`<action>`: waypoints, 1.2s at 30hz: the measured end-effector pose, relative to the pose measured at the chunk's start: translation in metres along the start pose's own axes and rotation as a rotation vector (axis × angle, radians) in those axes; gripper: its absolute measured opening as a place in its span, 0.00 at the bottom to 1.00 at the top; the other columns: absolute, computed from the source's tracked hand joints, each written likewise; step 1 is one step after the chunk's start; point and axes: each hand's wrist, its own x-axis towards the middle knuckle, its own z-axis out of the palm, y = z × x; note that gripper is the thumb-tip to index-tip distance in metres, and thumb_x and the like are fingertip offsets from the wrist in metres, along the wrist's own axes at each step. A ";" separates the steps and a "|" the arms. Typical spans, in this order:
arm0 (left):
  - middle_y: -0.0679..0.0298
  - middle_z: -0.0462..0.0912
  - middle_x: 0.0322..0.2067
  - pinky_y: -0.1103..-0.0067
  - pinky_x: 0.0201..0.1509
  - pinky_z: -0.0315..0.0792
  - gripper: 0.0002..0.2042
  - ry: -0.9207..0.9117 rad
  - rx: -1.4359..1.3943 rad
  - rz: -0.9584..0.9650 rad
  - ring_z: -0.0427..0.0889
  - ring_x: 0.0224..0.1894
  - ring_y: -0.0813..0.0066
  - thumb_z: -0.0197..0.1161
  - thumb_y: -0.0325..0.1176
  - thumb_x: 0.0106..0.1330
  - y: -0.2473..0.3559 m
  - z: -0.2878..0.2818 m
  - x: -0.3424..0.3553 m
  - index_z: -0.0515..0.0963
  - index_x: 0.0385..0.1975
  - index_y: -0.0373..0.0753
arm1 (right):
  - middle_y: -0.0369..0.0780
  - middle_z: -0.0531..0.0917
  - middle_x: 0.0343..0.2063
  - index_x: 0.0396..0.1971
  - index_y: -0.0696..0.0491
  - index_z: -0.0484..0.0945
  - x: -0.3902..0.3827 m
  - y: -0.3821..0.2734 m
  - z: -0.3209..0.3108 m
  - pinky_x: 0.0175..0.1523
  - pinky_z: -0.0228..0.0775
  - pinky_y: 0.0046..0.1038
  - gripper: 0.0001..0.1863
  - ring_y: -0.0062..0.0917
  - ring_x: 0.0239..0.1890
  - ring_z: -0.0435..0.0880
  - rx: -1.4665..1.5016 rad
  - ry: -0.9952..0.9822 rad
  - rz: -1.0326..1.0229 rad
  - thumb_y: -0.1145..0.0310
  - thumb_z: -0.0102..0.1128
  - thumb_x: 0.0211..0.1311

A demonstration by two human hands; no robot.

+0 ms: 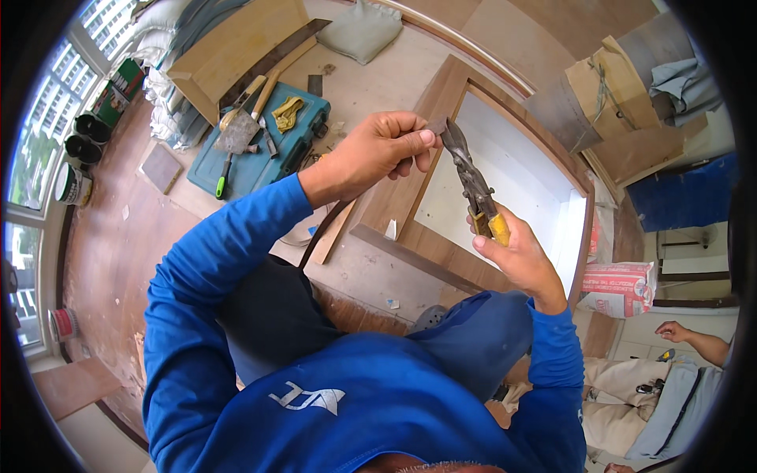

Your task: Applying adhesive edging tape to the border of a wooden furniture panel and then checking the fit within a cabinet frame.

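My left hand is raised and pinches a small dark grey flat piece between thumb and fingertips. My right hand is closed around the yellow handles of a worn pair of pliers. The pliers point up and to the left, their dark jaws meeting the edge of the grey piece. Whether the jaws grip it or only touch it I cannot tell. Below both hands lies a brown wood-framed cabinet with a white interior.
At the left, a teal tool case carries a trowel, a yellow glove and other tools. A grey cushion-like sack lies beyond. On the right are a red-and-white bag and another person's hand.
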 end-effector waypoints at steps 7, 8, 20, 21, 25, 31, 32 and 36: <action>0.70 0.80 0.25 0.86 0.27 0.66 0.12 -0.040 -0.142 -0.113 0.71 0.24 0.86 0.55 0.40 0.77 -0.004 0.002 -0.005 0.79 0.45 0.38 | 0.39 0.78 0.43 0.64 0.60 0.68 -0.006 0.004 0.006 0.58 0.66 0.27 0.31 0.26 0.47 0.75 -0.070 0.022 0.040 0.67 0.64 0.62; 0.70 0.80 0.25 0.86 0.27 0.66 0.12 -0.040 -0.145 -0.113 0.71 0.24 0.86 0.55 0.40 0.77 -0.004 0.004 -0.006 0.79 0.45 0.38 | 0.40 0.78 0.43 0.64 0.60 0.68 -0.006 0.009 0.006 0.58 0.66 0.27 0.31 0.27 0.47 0.75 -0.053 0.019 0.031 0.67 0.64 0.62; 0.71 0.80 0.24 0.86 0.27 0.64 0.11 -0.041 -0.113 -0.193 0.70 0.23 0.87 0.55 0.39 0.77 -0.018 0.000 -0.003 0.80 0.42 0.40 | 0.47 0.80 0.43 0.64 0.59 0.67 -0.006 0.006 0.004 0.58 0.67 0.31 0.33 0.33 0.48 0.78 -0.244 -0.005 0.035 0.62 0.64 0.62; 0.71 0.80 0.24 0.86 0.27 0.64 0.10 -0.032 -0.099 -0.195 0.70 0.23 0.88 0.55 0.39 0.77 -0.018 0.000 -0.004 0.80 0.42 0.40 | 0.48 0.80 0.43 0.64 0.60 0.67 -0.005 0.005 0.004 0.59 0.68 0.31 0.33 0.35 0.48 0.79 -0.299 0.001 0.027 0.62 0.64 0.62; 0.71 0.81 0.25 0.86 0.27 0.65 0.10 -0.013 -0.040 -0.202 0.71 0.24 0.87 0.56 0.39 0.76 -0.019 0.000 -0.002 0.80 0.41 0.40 | 0.50 0.80 0.45 0.64 0.61 0.67 -0.005 0.002 0.004 0.60 0.67 0.32 0.33 0.38 0.50 0.79 -0.258 -0.016 0.040 0.63 0.63 0.62; 0.70 0.81 0.25 0.86 0.27 0.65 0.10 0.014 -0.054 -0.237 0.71 0.23 0.88 0.56 0.39 0.76 -0.027 -0.001 0.000 0.80 0.41 0.40 | 0.55 0.79 0.52 0.65 0.65 0.65 -0.001 0.004 0.006 0.63 0.66 0.33 0.34 0.41 0.56 0.78 -0.301 -0.007 0.058 0.64 0.63 0.62; 0.70 0.81 0.25 0.86 0.27 0.65 0.10 0.014 -0.054 -0.239 0.71 0.23 0.88 0.56 0.39 0.76 -0.027 -0.001 0.000 0.80 0.41 0.40 | 0.55 0.79 0.52 0.65 0.65 0.65 -0.002 0.002 0.006 0.64 0.66 0.33 0.34 0.42 0.57 0.78 -0.302 -0.008 0.067 0.65 0.63 0.62; 0.70 0.82 0.25 0.87 0.26 0.65 0.09 0.017 -0.063 -0.257 0.71 0.22 0.88 0.57 0.38 0.76 -0.028 -0.002 0.000 0.80 0.40 0.41 | 0.56 0.78 0.53 0.64 0.65 0.66 -0.001 0.003 0.007 0.64 0.66 0.34 0.33 0.44 0.57 0.78 -0.326 -0.003 0.070 0.65 0.63 0.61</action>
